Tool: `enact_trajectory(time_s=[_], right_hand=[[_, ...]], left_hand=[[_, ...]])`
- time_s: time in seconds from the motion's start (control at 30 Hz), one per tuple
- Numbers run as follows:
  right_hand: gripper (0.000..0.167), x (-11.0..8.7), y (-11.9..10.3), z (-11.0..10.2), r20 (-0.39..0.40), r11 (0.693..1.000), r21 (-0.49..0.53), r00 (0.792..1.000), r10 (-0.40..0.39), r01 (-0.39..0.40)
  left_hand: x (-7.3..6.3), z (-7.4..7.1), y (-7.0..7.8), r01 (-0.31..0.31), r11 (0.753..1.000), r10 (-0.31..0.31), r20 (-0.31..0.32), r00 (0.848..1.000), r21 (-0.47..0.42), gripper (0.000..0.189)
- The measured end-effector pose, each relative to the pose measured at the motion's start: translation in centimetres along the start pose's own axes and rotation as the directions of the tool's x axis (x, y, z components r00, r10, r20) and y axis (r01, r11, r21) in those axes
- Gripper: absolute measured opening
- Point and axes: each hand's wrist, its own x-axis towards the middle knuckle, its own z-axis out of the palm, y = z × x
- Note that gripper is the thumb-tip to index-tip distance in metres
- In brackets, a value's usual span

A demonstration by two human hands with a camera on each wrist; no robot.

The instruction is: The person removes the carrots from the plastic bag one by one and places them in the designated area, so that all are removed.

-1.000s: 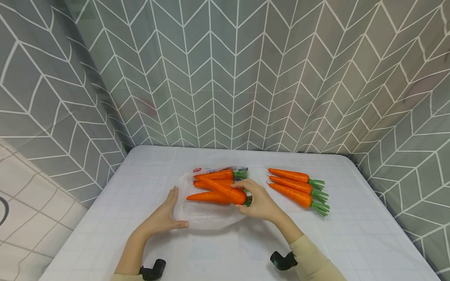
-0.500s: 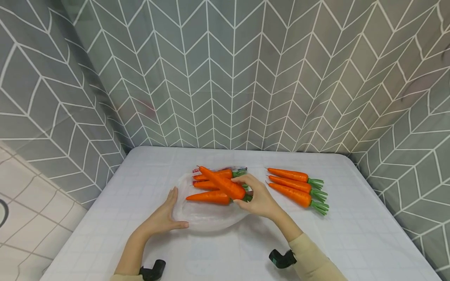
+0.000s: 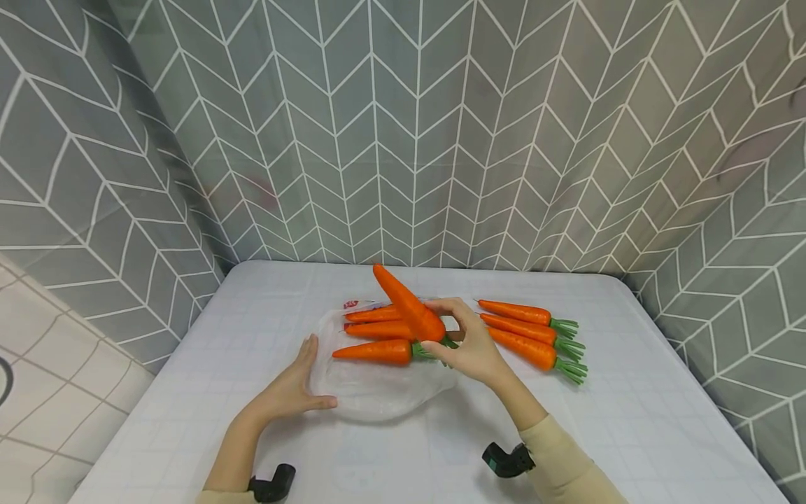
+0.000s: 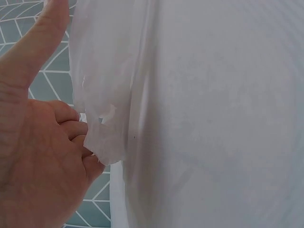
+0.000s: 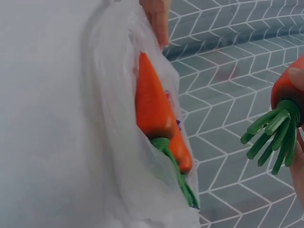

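Note:
My right hand (image 3: pixel 472 350) grips an orange carrot (image 3: pixel 408 302) by its thick end near the green stem stubs. That carrot is raised, its tip pointing up and left. Below it lies a thin, whitish plastic bag (image 3: pixel 378 399) with three carrots, the nearest carrot (image 3: pixel 374 352) fully visible and the others partly covered. In the right wrist view, bag film surrounds a carrot (image 5: pixel 153 107) whose green stems show. My left hand (image 3: pixel 290 388) stands at the bag's left edge, thumb and fingers spread. In the left wrist view its fingers (image 4: pixel 71 126) meet the torn-looking bag edge.
Three more carrots (image 3: pixel 519 339) lie side by side on the white-covered table (image 3: pixel 378 462), right of the bag, stems toward the right. A grey patterned curtain (image 3: pixel 415 140) hangs behind and at both sides. Black camera mounts (image 3: pixel 507 460) sit on the wrists.
The right hand has raised the carrot off the others, moving it up and slightly right and turning its tip more upward. The left hand has stayed at the bag's edge.

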Motion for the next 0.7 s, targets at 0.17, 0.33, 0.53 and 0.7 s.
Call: enact_trajectory(time_s=[0.17,0.33,0.53,0.7], right_hand=[[0.053,-0.1,-1.8,-0.5,0.02,0.999,-0.046,1.0,0.007,-0.007],[0.053,-0.8,-0.1,-0.9,0.038,0.996,-0.069,0.998,0.058,-0.055],[0.05,-1.7,-2.1,-1.7,0.048,0.989,-0.119,0.994,0.097,-0.091],[0.05,-2.2,-2.4,-2.3,0.041,0.985,-0.143,0.994,0.099,-0.093]], left_hand=[[0.1,0.0,0.0,0.002,1.0,-0.002,0.002,1.0,-0.005,0.13],[0.2,-0.1,0.0,-0.003,1.0,0.003,0.004,1.0,-0.005,0.129],[0.2,-0.1,0.1,0.001,1.0,-0.001,0.01,1.0,-0.013,0.128],[0.2,0.0,-0.1,0.006,1.0,-0.006,0.007,1.0,-0.017,0.129]])
